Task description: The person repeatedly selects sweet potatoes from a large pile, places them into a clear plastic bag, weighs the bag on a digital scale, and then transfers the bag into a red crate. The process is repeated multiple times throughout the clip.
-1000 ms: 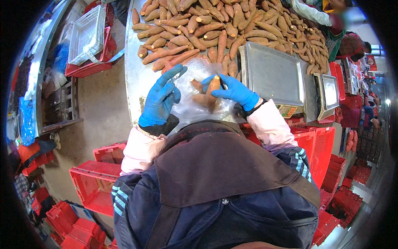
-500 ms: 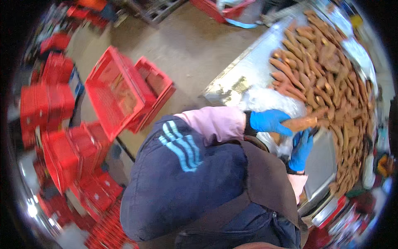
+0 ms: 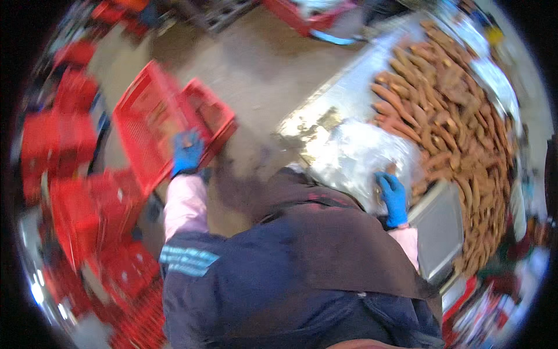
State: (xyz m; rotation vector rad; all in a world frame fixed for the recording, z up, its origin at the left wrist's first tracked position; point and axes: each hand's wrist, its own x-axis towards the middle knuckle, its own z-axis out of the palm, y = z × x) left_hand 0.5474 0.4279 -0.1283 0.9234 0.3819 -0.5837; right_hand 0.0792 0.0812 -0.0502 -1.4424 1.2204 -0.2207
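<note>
My left hand (image 3: 187, 154), in a blue glove, reaches out over the near right side of a red plastic crate (image 3: 129, 113). Motion smears its fingers; a brownish patch shows at their tips, and I cannot tell whether it is a held piece. Brownish pieces lie inside that crate. My right hand (image 3: 392, 200), also gloved in blue, is closed at the clear plastic bag (image 3: 349, 154) on the metal table. A small brown-orange tip shows just above its fingers, but the rest is hidden. Right of the bag lies a large heap of sweet potatoes (image 3: 447, 116).
A second red crate (image 3: 224, 119) stands against the first. A grey metal tray (image 3: 439, 224) lies beside my right hand, on the table (image 3: 325, 96). Stacked red crates (image 3: 61, 142) line the left, and another red container (image 3: 296, 17) is at the far edge.
My left hand has left the sweet potato both hands were at and swung left to the red crate. My right hand has moved left, from near the tray to the plastic bag.
</note>
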